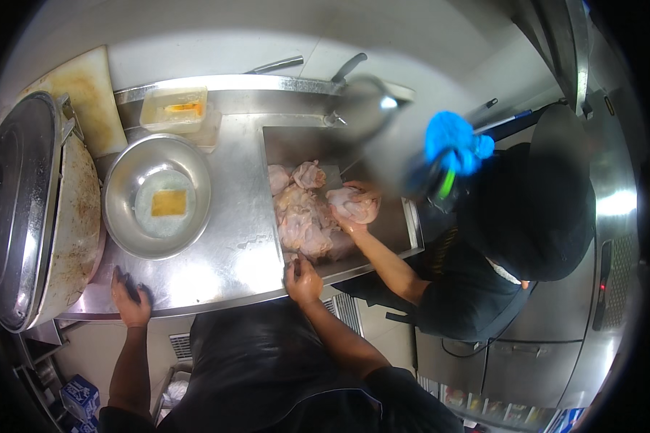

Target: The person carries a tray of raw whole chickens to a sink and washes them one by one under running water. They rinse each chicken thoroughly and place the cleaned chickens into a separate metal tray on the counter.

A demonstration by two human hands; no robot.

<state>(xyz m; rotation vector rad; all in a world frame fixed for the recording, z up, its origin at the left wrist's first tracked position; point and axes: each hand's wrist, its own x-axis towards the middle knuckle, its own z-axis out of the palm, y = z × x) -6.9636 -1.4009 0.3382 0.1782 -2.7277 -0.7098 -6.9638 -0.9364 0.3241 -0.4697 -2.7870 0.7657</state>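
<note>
My left hand [131, 299] rests on the front edge of the stainless steel counter [233, 216], thumb and fingers apart, holding nothing. My right hand [305, 281] is at the near left corner of the sink [398, 233], its fingers bent over the rim beside raw chicken. Whether those fingertips grip any meat is hidden. A heap of raw, skin-on chicken [306, 222] lies in the sink's left half. At the heap's right, a co-worker's hands [352, 223] hold up a whole-looking raw chicken [357, 204].
A steel bowl [116, 216] holds liquid and a yellowish block [168, 203]. Beyond it sit a plastic tub [165, 120] and a cutting board [81, 103]. A large lidded pot [76, 227] stands left. The co-worker [466, 292] leans in from the right, near a blue glove [452, 140].
</note>
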